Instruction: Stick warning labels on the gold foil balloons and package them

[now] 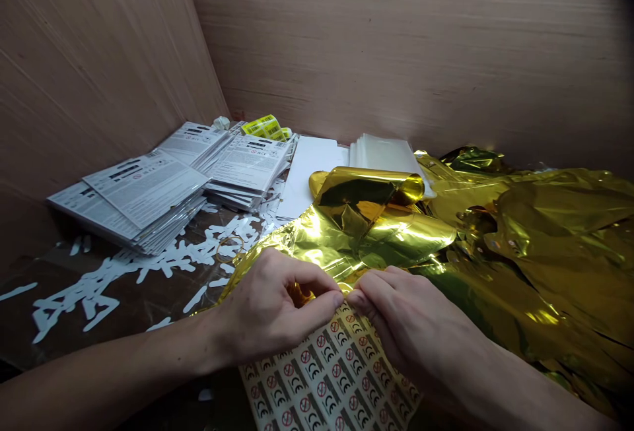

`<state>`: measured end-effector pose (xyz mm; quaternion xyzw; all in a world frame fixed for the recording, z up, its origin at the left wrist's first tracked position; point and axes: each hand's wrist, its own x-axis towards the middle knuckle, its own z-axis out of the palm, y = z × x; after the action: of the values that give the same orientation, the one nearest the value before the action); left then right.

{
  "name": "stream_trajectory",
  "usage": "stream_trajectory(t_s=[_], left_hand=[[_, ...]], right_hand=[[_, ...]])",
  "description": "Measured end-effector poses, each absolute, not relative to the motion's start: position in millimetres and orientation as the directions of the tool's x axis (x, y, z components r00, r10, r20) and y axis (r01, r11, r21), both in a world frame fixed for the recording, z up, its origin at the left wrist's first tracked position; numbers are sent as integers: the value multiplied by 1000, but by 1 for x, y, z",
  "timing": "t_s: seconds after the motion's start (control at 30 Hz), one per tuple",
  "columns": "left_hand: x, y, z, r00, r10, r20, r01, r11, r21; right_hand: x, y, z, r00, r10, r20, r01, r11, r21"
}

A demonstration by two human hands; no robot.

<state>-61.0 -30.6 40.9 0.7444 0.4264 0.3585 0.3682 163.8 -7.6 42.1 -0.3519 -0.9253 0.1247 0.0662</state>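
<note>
My left hand (277,302) is closed in a pinch, thumb against forefinger, at the near edge of a shiny gold foil piece (317,239). Close beside it, my right hand (411,312) pinches the same edge, so the two sets of fingertips almost meet. A small bit of gold foil shows between them. Under both hands lies a sheet of stickers (337,378) printed with CE marks and red crossed-out circles. Part of the foil curls up into a roll (376,183) beyond my hands. My fingers hide exactly how the foil is gripped.
Stacks of printed packets (148,187) stand at the left. White paper strips (104,286) lie scattered before them. Behind are a yellow label roll (265,127), white cards (307,173) and clear sleeves (381,152). More gold foil (559,233) heaps at the right. Wooden walls (396,41) enclose the table.
</note>
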Motion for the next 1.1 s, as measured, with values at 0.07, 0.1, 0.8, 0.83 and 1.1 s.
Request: stream_trajectory(t_s=[0.07,0.1,0.8,0.83,1.1], left_hand=[[-61,-29,40,379,876,297,378,-440,815],[-61,-28,39,389,855,342,378,-487,787],[-108,18,61,193,976,-96,346,24,938],[-108,17,60,264,953,-150,378,41,925],[-107,4,64,466,692,-552,490,318,812]], right_hand=[[165,-8,42,-734,679,-19,644,687,-335],[165,-9,43,-736,675,-38,635,671,-384],[166,-17,60,-750,509,-423,661,600,-450],[166,-17,60,-745,513,-427,667,591,-453],[163,-13,46,-726,540,-426,686,608,-398]])
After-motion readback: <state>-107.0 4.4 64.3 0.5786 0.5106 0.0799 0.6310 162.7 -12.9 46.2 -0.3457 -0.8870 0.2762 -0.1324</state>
